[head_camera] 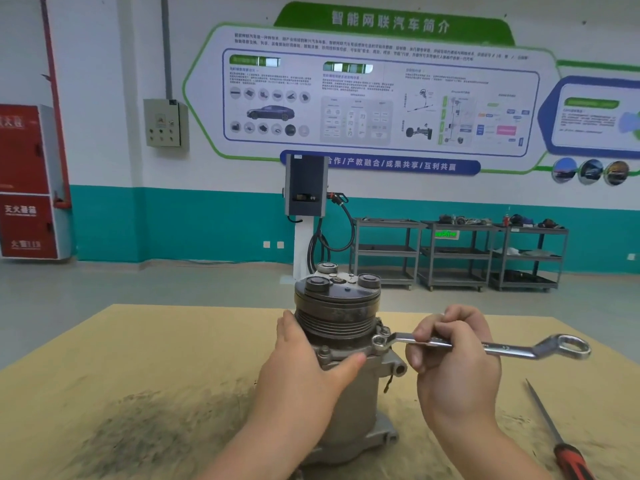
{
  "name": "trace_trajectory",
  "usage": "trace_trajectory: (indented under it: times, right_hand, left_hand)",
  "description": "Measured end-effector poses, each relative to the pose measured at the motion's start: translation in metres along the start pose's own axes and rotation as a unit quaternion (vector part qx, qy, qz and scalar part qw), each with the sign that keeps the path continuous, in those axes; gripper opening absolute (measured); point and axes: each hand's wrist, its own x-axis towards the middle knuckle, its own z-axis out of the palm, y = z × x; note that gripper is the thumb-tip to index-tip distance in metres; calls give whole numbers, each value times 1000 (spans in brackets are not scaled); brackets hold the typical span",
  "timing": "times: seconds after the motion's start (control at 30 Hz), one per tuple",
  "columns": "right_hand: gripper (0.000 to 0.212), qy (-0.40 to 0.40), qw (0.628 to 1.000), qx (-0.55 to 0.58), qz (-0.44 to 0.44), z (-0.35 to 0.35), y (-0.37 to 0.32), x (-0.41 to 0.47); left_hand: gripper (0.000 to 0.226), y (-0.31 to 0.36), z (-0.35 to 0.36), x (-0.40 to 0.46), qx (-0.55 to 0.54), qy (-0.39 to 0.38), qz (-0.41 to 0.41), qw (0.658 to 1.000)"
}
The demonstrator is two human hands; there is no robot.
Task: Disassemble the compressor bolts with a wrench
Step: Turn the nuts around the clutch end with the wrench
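A grey metal compressor (341,320) stands upright on the tan table (138,368), pulley end up. My left hand (304,362) wraps around its housing just below the pulley, thumb across the front. A bolt head (325,351) shows on the flange by my left thumb. My right hand (453,355) grips the shaft of a double-ended ring wrench (502,348). The wrench's small ring end (380,342) sits on a bolt at the compressor's right flange. Its large ring end (571,346) sticks out to the right.
A tool with a long thin dark shaft and a red-and-black handle (561,441) lies on the table at the right. Dark grime stains the table at the front left. Beyond the table stand a charging post (306,188) and grey shelf carts (460,254).
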Motion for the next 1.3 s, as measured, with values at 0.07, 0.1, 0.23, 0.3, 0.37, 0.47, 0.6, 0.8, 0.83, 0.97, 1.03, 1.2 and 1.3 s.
trace_trajectory:
  times: [0.07,0.1,0.23,0.3,0.37,0.47,0.6,0.8,0.83,0.97,1.03,1.2,1.3]
  right_hand:
    - [25,6,1000,12,8,-4,0,9]
    - [25,7,1000,14,12,-6,0,13]
    - [23,-4,996,28,85,-11,1,25]
    - [21,-19,988,43,148,-14,3,31]
    - [18,-32,978,54,201,-16,5,36]
    - [17,-32,972,63,226,-18,8,40]
    - [26,-32,995,40,91,-18,15,28]
    - [35,-83,978,-96,-165,-10,16,1]
    - [34,-80,976,-102,-173,-10,16,1]
    - [32,-86,969,-128,-191,-10,15,1]
    - [33,-88,970,-125,-189,-9,11,1]
    - [30,-17,996,-9,-83,-7,-2,13]
    - [30,-26,999,13,21,-6,-2,15]
  left_hand:
    - [99,-1,-5,5,-20,-34,-5,999]
    - [107,-2,-8,8,-30,-47,-8,998]
    - [137,-8,-19,25,-12,-83,16,996]
    - [128,-14,-22,34,-74,-145,38,986]
    - [107,-19,-20,37,-102,-159,69,980]
    - [99,-25,-14,38,-110,-150,70,980]
    - [104,-26,-11,38,-113,-145,58,981]
    - [116,-24,-8,36,-112,-107,56,986]
    - [115,-24,-8,35,-117,-109,56,986]
    - [115,-22,-8,34,-115,-114,51,985]
    - [120,-22,-13,36,-96,-135,45,985]
    - [128,-24,-26,40,14,-201,35,979]
    - [121,-20,-25,37,39,-187,25,981]
